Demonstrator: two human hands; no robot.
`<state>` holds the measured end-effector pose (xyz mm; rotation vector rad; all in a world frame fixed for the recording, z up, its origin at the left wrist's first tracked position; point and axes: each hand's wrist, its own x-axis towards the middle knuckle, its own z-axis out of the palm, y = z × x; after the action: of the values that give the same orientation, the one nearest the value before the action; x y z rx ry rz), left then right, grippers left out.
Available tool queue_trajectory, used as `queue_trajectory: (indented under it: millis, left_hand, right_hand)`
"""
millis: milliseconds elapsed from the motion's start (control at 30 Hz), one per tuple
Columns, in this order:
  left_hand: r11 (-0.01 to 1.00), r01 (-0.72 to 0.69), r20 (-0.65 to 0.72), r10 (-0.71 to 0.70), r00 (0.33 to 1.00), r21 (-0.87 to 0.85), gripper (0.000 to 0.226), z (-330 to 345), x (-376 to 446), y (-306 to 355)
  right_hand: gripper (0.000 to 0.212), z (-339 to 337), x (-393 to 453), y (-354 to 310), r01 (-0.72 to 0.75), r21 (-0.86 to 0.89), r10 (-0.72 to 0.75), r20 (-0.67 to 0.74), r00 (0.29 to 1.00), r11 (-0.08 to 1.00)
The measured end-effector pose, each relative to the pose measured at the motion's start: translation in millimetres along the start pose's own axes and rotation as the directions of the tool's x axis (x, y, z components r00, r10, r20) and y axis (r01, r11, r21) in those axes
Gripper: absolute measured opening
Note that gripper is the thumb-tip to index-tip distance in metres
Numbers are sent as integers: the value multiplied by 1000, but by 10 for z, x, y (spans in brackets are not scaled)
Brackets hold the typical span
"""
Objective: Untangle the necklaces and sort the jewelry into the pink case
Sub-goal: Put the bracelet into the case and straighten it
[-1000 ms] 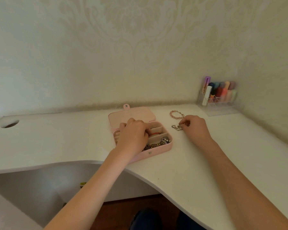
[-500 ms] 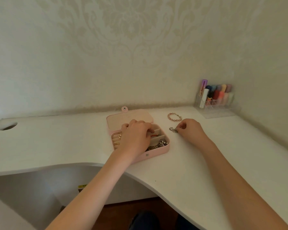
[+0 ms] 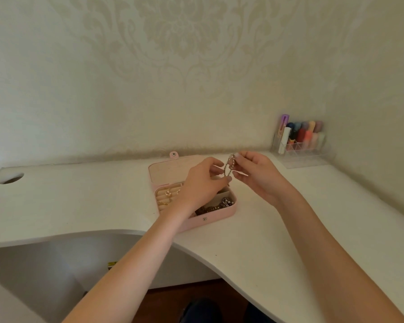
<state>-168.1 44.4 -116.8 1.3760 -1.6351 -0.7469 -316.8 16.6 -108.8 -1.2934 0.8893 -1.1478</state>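
Observation:
The pink case (image 3: 216, 216) lies open on the white desk (image 3: 278, 234), lid flat behind it. Gold rings (image 3: 167, 194) sit in its left slots and a heap of chains (image 3: 216, 206) fills the front right compartment. A short silver chain (image 3: 229, 166) hangs in the air above the case's back right corner. My right hand (image 3: 259, 176) pinches its top end between thumb and finger. My left hand (image 3: 203, 183) hovers over the case and its fingertips touch the chain's lower end. The pink bead bracelet seen earlier is hidden behind my hands.
A clear organiser (image 3: 301, 150) with coloured markers and tubes stands in the back right corner against the wall. A round cable hole (image 3: 11, 178) is at the desk's far left. The desk's front edge curves inward toward my body.
My right hand picked the silver chain up off the desk and raised it. My left hand left the case's compartments and rose to meet the chain's lower end.

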Motion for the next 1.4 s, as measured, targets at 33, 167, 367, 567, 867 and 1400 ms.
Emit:
queue_trajectory:
  millis: [33,167,367,567,867,1400]
  left_hand:
    - [1000,-7,0,7,1000,-8,18,0,5,3]
    - [990,7,-67,-16,998,-142,11,-31,-90,-9]
    - [994,97,-237,-82,968,49,12,-256,-250,-132]
    - [938,64,-241,22,970,342,4,-336,-402,-134]
    - [887,96,-189,-10,982,452,8,-290,-362,-177]
    - [853,-35,-210,168,963,521,16,-313,-444,-289]
  right_hand:
    - [16,18,-9,-24,3,64,-4,17,1000,998]
    - [10,3,-4,-37,14,127,-8,-45,999,992]
    - [5,-5,4,68,48,-239,-84,-141,986,970]
    - [5,62,5,156,40,-597,-162,-153,975,801]
    - [11,100,9,190,63,-735,-185,-86,979,675]
    - [32,-469,157,403,-74,-815,-366,-337,868,574]
